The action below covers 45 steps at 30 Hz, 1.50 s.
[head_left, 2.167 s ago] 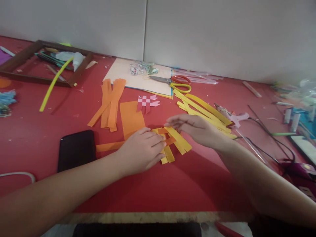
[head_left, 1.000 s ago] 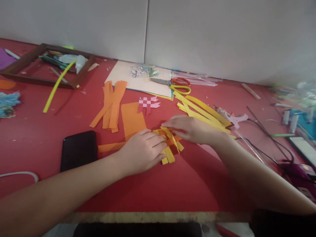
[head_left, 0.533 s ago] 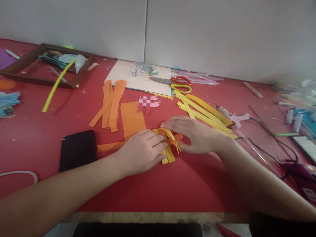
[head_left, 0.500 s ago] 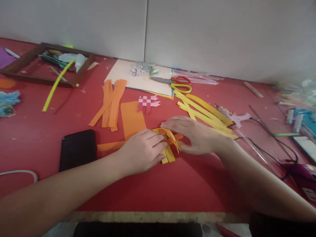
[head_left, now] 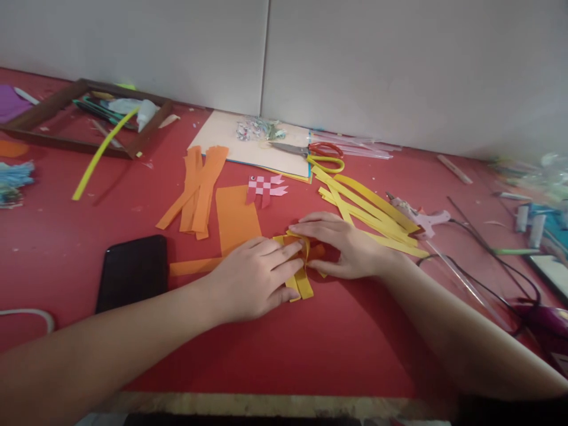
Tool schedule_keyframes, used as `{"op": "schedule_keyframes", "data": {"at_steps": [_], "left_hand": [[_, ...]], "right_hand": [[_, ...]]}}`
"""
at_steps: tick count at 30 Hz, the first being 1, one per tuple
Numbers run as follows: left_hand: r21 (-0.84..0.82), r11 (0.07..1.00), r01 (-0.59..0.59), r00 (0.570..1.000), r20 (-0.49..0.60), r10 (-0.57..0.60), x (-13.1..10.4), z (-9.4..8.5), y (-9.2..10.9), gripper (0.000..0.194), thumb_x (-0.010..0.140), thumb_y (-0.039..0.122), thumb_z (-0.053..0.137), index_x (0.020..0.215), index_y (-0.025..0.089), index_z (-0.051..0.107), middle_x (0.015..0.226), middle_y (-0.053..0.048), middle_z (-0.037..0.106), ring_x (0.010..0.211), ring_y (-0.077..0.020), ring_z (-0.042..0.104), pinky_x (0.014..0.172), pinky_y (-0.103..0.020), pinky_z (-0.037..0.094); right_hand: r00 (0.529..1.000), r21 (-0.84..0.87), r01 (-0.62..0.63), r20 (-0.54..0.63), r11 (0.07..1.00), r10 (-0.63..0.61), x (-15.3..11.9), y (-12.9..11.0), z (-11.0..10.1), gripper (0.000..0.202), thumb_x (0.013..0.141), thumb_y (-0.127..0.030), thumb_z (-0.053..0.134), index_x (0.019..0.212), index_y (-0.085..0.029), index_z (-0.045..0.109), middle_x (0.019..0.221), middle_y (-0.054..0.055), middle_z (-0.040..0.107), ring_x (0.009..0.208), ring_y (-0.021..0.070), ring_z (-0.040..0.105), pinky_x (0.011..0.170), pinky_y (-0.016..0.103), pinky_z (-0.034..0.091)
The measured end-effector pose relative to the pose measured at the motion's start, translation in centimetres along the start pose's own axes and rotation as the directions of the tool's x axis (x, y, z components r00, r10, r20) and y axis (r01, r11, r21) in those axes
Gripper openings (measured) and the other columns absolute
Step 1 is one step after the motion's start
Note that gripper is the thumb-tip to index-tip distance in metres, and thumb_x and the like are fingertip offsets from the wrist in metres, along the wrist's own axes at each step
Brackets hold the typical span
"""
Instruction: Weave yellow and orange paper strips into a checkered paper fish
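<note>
Yellow and orange paper strips [head_left: 303, 284], crossed over one another, lie on the red table between my hands. My left hand [head_left: 255, 277] rests on their left part, its fingertips pressing the strips down. My right hand [head_left: 339, 245] curves round their right side, fingertips and thumb on a raised yellow strip. Left of them is an orange paper sheet [head_left: 237, 219] with an orange strip [head_left: 195, 267] below it. A pink checkered paper fish [head_left: 264, 188] lies behind. My fingers hide part of the crossed strips.
Loose orange strips [head_left: 190, 195] lie at the back left, yellow strips [head_left: 364, 207] at the right. Scissors [head_left: 326, 155] rest on cream paper [head_left: 213, 139]. A black phone [head_left: 133, 272] is near my left forearm. A pink glue gun [head_left: 428, 222] with its cord and a wooden frame [head_left: 66, 141] flank the area.
My left fingers have moved slightly right over the strips. My right fingers and thumb have drawn in on the raised yellow strip. The view has shifted slightly.
</note>
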<state>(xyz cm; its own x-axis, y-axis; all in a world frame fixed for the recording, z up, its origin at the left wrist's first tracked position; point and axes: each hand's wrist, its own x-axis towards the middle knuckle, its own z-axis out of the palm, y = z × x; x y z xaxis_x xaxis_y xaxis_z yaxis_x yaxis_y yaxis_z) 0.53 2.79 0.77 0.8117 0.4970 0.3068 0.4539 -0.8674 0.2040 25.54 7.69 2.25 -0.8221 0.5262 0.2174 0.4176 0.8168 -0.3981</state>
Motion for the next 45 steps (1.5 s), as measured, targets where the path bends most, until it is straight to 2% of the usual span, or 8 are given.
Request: {"op": "schedule_keyframes", "data": {"at_steps": [5,13,22,29,35,40,43,45], "left_hand": [[-0.001,0.999,0.035,0.999,0.028,-0.035,-0.1,0.1,0.1,0.053,0.101,0.048,0.036,0.138,0.013,0.052,0.142,-0.013,0.053,0.116,-0.0289,0.057,0.097,-0.045,0.045],[0.025,0.998,0.056,0.997,0.051,-0.057,0.1,0.1,0.1,0.066,0.101,0.054,0.028,0.148,0.007,0.035,0.141,-0.016,0.054,0.117,-0.0295,0.054,0.096,-0.044,0.043],[0.048,0.997,0.064,0.995,0.071,-0.067,0.1,0.3,0.1,0.067,0.101,0.056,0.023,0.143,0.008,0.044,0.141,-0.013,0.054,0.118,-0.0288,0.052,0.096,-0.042,0.041],[0.055,0.997,0.051,0.993,0.106,-0.057,0.4,0.0,0.2,0.062,0.101,0.054,0.03,0.14,0.011,0.05,0.141,-0.011,0.055,0.113,-0.0276,0.051,0.095,-0.042,0.041],[0.029,0.998,0.054,0.991,0.119,-0.057,0.3,0.0,0.2,0.061,0.099,0.056,0.032,0.136,0.013,0.055,0.139,-0.012,0.057,0.114,-0.0292,0.051,0.095,-0.043,0.041],[0.029,0.998,0.057,0.989,0.134,-0.061,0.3,0.1,0.3,0.064,0.099,0.057,0.031,0.137,0.012,0.054,0.138,-0.012,0.057,0.112,-0.0302,0.05,0.096,-0.044,0.041],[0.016,0.998,0.063,0.988,0.138,-0.064,0.3,0.0,0.3,0.064,0.099,0.058,0.031,0.138,0.012,0.053,0.137,-0.011,0.058,0.113,-0.0297,0.051,0.097,-0.044,0.041],[0.013,0.998,0.064,0.988,0.14,-0.065,0.3,0.0,0.3,0.064,0.099,0.058,0.031,0.139,0.013,0.052,0.137,-0.011,0.058,0.115,-0.0297,0.05,0.099,-0.044,0.04]], "right_hand": [[0.999,-0.011,-0.026,0.039,1.0,0.027,-0.1,-0.1,-0.1,0.077,0.076,-0.048,0.074,0.141,-0.018,0.045,0.13,0.014,0.06,0.122,0.0289,0.053,0.103,0.047,0.046],[0.996,0.021,-0.048,-0.078,0.999,0.05,-0.2,-0.1,0.7,0.059,0.078,-0.014,0.058,0.136,-0.022,0.047,0.128,0.009,0.063,0.116,0.0243,0.059,0.097,0.043,0.051],[0.964,0.117,-0.186,-0.171,0.976,0.204,0.6,0.3,1.7,0.046,0.088,-0.015,0.055,0.132,-0.028,0.05,0.108,0.001,0.072,0.109,0.0192,0.065,0.096,0.038,0.052],[0.83,0.237,-0.451,-0.242,0.86,0.502,1.4,-0.2,2.0,0.045,0.084,-0.03,0.064,0.127,-0.025,0.054,0.091,0.002,0.075,0.083,0.0204,0.071,0.079,0.037,0.057],[0.767,0.319,-0.479,-0.3,0.817,0.567,2.4,-0.3,2.9,0.065,0.081,-0.031,0.068,0.138,-0.02,0.04,0.075,0.0,0.071,0.069,0.0178,0.068,0.066,0.032,0.056],[0.796,0.137,-0.448,-0.388,0.884,0.464,2.9,-0.6,3.2,0.047,0.081,-0.026,0.067,0.126,-0.02,0.053,0.079,0.001,0.068,0.07,0.0173,0.064,0.066,0.033,0.054],[0.893,-0.077,-0.293,-0.379,0.953,0.244,2.7,-0.4,2.9,0.017,0.086,-0.017,0.058,0.098,-0.022,0.069,0.096,0.006,0.071,0.091,0.0213,0.066,0.08,0.038,0.055],[0.955,-0.157,-0.129,-0.287,0.979,0.079,2.3,0.0,2.7,0.027,0.087,-0.01,0.051,0.095,-0.023,0.073,0.108,0.005,0.072,0.107,0.0232,0.064,0.092,0.042,0.053]]}}
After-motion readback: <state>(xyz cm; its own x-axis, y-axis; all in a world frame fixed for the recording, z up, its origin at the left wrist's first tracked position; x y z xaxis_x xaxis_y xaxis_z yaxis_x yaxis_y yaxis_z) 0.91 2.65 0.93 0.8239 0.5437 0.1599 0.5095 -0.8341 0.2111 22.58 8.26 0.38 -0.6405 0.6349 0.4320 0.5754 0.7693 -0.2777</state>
